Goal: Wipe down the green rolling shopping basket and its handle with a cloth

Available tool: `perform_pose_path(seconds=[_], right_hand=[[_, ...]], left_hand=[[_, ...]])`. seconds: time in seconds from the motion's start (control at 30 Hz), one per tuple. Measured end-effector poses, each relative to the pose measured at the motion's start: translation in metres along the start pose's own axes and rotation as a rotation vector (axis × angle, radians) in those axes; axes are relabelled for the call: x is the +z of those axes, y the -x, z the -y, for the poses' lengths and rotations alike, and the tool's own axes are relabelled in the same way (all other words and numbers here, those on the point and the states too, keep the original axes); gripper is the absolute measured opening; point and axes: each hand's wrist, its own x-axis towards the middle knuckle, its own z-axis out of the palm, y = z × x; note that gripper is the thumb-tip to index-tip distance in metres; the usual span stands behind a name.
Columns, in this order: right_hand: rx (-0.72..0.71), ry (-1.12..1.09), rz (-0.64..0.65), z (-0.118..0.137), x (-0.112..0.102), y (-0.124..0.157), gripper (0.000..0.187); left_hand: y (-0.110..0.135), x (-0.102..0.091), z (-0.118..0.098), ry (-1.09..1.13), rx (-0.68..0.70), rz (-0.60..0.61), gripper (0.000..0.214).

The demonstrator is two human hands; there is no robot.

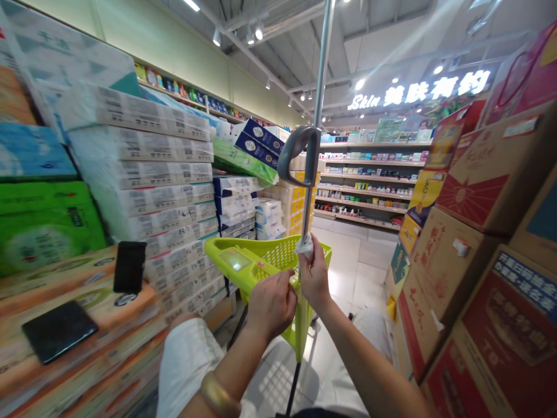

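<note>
A lime-green rolling shopping basket (243,277) with perforated sides stands between my knees. A metal pole (322,69) with a grey loop handle (300,157) rises from its near corner. My right hand (315,273) is closed round the lower pole, pressing a crumpled white tissue (305,248) against it. My left hand (272,305) is closed at the basket's near corner, just below and left of the tissue. Its curled fingers appear to grip the green rim, though their undersides are hidden.
Packs of paper goods (169,174) are stacked high at left. A black phone (129,266) and a dark flat device (60,331) lie on orange packs (108,273). Cardboard cartons (483,168) rise at right. Beyond a tiled aisle (352,261) stand stocked shelves (369,165).
</note>
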Motion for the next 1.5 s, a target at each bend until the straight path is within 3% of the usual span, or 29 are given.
perform_pose_path(seconds=[0.1, 0.23, 0.33, 0.4, 0.57, 0.67, 0.8, 0.9, 0.97, 1.1, 1.2, 1.37, 1.5], right_hand=[[0.071, -0.092, 0.008, 0.002, 0.002, -0.002, 0.051], [0.048, -0.420, 0.030, 0.039, 0.001, -0.073, 0.043], [0.189, -0.702, 0.314, 0.058, -0.005, -0.116, 0.038], [0.341, -0.805, 0.456, 0.055, -0.010, -0.116, 0.034], [0.668, -0.813, 0.612, 0.016, -0.021, -0.067, 0.032], [0.688, -0.787, 0.696, 0.011, -0.021, -0.071, 0.032], [0.511, -0.733, 0.648, 0.036, -0.013, -0.114, 0.033], [0.493, -0.734, 0.577, 0.046, -0.009, -0.124, 0.035], [0.541, -0.747, 0.558, 0.039, -0.010, -0.108, 0.033], [0.702, -0.727, 0.642, 0.003, -0.019, -0.043, 0.027], [0.704, -0.624, 0.499, -0.010, -0.021, -0.010, 0.025], [0.559, -0.564, 0.213, 0.017, -0.004, -0.023, 0.029], [0.482, -0.591, 0.132, 0.027, 0.004, -0.024, 0.032]], left_hand=[[0.000, 0.001, 0.001, -0.009, 0.006, 0.007, 0.025], [0.001, 0.003, 0.001, -0.047, -0.009, 0.017, 0.028], [0.001, 0.002, 0.001, -0.052, -0.015, 0.027, 0.027], [0.001, 0.001, 0.001, -0.045, -0.013, 0.028, 0.026], [0.001, -0.001, 0.002, -0.002, -0.005, 0.019, 0.023], [0.001, -0.001, 0.002, -0.004, -0.013, 0.020, 0.021], [0.002, -0.002, 0.001, -0.015, -0.017, 0.023, 0.023], [0.003, -0.002, 0.001, -0.017, -0.011, 0.028, 0.023], [0.003, -0.002, 0.001, -0.015, -0.012, 0.027, 0.023], [0.003, -0.003, 0.002, 0.000, 0.009, 0.005, 0.022], [0.003, -0.003, 0.003, 0.004, 0.020, -0.020, 0.023], [0.003, -0.003, 0.004, -0.021, 0.005, -0.032, 0.021], [0.004, -0.005, 0.005, -0.019, 0.014, -0.022, 0.021]])
